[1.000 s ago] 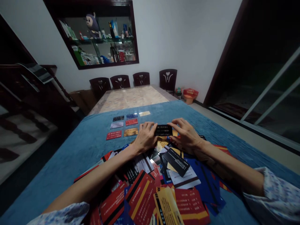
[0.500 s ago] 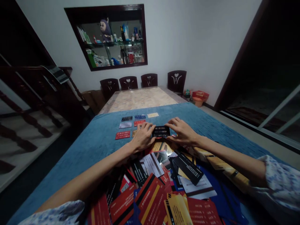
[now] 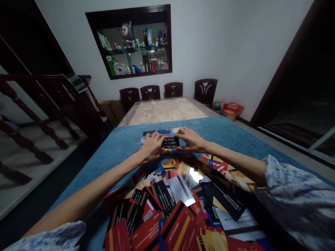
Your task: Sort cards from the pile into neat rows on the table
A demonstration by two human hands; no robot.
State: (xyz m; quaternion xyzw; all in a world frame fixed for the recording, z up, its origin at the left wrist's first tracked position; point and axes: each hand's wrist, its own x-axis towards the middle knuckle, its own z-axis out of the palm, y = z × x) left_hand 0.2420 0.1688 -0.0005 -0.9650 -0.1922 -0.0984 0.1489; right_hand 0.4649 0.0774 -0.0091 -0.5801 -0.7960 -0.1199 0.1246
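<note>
A black card (image 3: 170,142) with white lettering is held up by its two ends between both hands. My left hand (image 3: 153,146) pinches its left end, and my right hand (image 3: 192,140) grips the right end. Behind the card and hands, several cards lie spaced on the blue cloth: a black card (image 3: 148,132), a blue card (image 3: 164,131) and a pale yellow card (image 3: 176,130) show at the back, others partly hidden. Nearer to me spreads a loose heap of cards, among them a red card (image 3: 176,223), a silver card (image 3: 181,190) and a gold card (image 3: 212,240).
The blue cloth (image 3: 104,158) covers the near part of a long table, whose stone-like top (image 3: 167,111) shows beyond. Dark chairs (image 3: 206,91) stand at its far end. A railing (image 3: 34,101) is on the left, and a shelf niche (image 3: 128,75) is set in the wall.
Both hands have moved the black card left and farther from me, from over the heap's far edge toward the laid-out cards. My view has shifted slightly left.
</note>
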